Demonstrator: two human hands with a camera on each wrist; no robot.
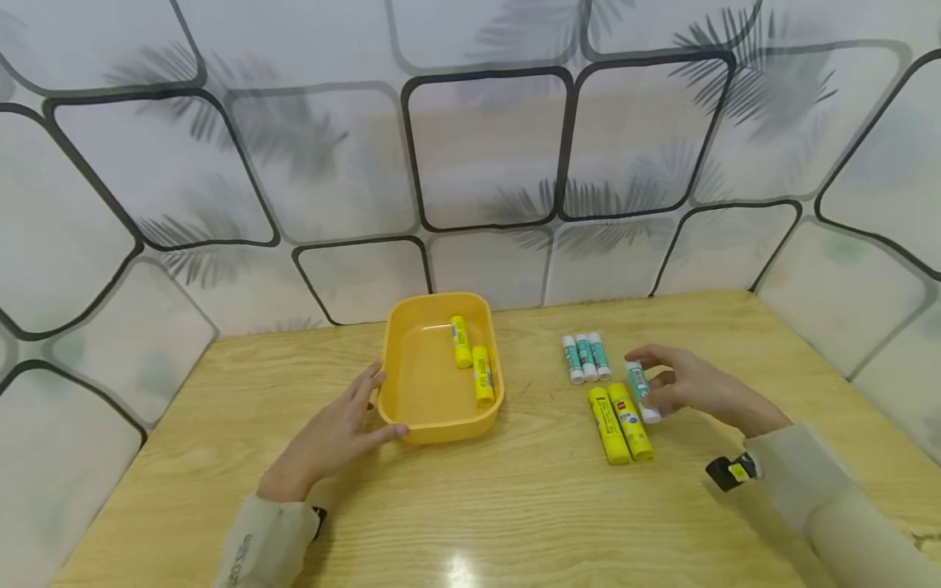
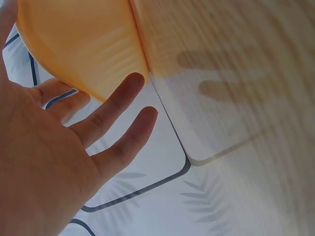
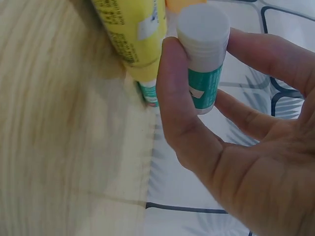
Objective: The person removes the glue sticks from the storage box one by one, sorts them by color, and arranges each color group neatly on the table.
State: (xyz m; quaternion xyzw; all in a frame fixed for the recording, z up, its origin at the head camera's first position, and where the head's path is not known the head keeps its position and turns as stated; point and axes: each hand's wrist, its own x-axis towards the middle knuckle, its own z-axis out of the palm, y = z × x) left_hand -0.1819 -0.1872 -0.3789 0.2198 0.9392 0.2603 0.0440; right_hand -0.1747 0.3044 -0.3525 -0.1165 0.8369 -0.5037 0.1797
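Around a wood-grained tabletop (image 1: 470,506), pale walls (image 1: 485,155) patterned with dark outlines and grey fronds are rising on three sides. Both sleeves (image 1: 816,482) are running out of frame, and the left wrist view is cutting off the orange tray (image 1: 415,384). The right hand (image 1: 694,388) is pinching a glue stick (image 3: 205,54), its fingers partly covering the label. This stick is showing white ends and a teal band, tilting just beside two yellow sticks (image 1: 608,425); three similar white-and-teal ones (image 1: 586,358) are lying nearby. The left hand (image 1: 331,445), fingers loosely extended, is touching the tray, where two more yellow sticks (image 1: 483,376) are lying.
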